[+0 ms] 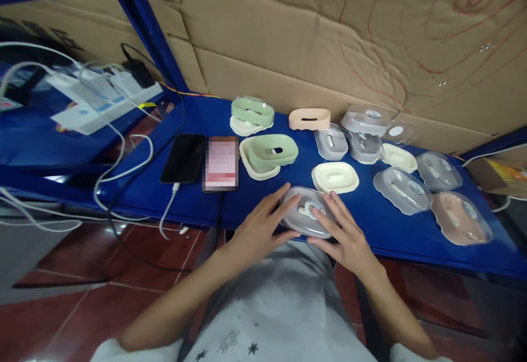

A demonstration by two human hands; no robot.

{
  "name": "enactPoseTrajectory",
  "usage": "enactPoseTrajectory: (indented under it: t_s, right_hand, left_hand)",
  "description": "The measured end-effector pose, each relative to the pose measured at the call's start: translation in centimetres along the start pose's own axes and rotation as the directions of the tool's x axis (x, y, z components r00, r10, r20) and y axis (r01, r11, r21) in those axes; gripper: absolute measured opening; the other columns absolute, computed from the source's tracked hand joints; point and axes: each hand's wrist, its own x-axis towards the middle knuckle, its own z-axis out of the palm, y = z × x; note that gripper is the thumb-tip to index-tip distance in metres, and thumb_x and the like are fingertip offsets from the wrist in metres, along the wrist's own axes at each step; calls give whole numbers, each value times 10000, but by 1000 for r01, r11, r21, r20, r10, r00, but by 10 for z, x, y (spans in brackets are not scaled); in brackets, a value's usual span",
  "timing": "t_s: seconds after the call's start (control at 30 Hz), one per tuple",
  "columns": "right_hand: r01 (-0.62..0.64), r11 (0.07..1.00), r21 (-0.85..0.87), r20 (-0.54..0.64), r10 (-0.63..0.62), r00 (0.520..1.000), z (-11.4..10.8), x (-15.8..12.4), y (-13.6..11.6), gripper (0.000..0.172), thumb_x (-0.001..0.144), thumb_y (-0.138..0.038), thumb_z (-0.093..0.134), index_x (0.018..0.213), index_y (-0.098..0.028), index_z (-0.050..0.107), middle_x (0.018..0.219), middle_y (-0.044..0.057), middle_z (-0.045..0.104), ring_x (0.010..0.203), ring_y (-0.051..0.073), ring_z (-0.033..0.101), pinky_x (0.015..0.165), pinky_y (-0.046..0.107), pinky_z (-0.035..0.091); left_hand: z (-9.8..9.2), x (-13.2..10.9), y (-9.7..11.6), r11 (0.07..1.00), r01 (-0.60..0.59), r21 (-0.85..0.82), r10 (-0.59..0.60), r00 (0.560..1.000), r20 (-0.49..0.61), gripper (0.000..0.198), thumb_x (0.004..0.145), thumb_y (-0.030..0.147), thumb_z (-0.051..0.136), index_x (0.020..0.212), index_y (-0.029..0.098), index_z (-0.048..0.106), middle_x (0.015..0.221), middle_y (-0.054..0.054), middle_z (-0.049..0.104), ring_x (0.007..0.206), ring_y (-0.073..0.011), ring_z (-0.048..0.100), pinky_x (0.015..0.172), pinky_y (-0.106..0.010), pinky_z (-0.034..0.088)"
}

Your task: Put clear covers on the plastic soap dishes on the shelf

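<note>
Both hands meet on a lidded soap box [305,218] at the near edge of a blue shelf [382,235]. The left hand [258,231] and the right hand [348,239] each lay fingers on its clear lid, with thumbs at its near rim. Just behind it lies a cream tray [335,177]. To the left a green dish [269,152] sits beside two phones [183,158]. More clear-lidded boxes [402,189] lie along the shelf to the right, against a cardboard wall [329,38].
</note>
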Motion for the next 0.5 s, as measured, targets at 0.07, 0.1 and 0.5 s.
enactPoseTrajectory:
  t_s: [0.07, 0.1, 0.5]
  right_hand:
    - [-28, 999, 19, -11, 28, 1000, 1, 0, 0, 849, 971, -312, 783, 1703, -366, 356, 1772, 59, 329, 1632, 369, 327, 1269, 613, 445]
    - [-39, 999, 33, -13, 39, 999, 1, 0, 0, 837, 975, -317, 778, 1700, -372, 363, 1767, 58, 342, 1632, 367, 329, 1265, 619, 448]
    - [-16, 999, 42, 15, 15, 1000, -1, -4, 4, 788, 990, -355, 760, 1688, -359, 392, 1750, 78, 377, 1623, 367, 349, 1262, 655, 429]
  left_hand:
    - [0, 0, 0, 1000, -8, 18, 8, 1000, 9, 877, 1019, 465, 714, 1724, 398, 196, 1769, -130, 326, 1593, -342, 424, 1241, -577, 479]
    - [0, 1, 1, 1000, -8, 23, 8, 1000, 12, 874, 1023, 472, 704, 1726, 401, 189, 1768, -132, 326, 1590, -345, 427, 1236, -584, 482]
    - [-2, 2, 0, 1000, 11, -13, -11, 999, 36, 890, 991, 481, 750, 1706, 432, 222, 1710, -112, 430, 1522, -350, 505, 1213, -610, 496]
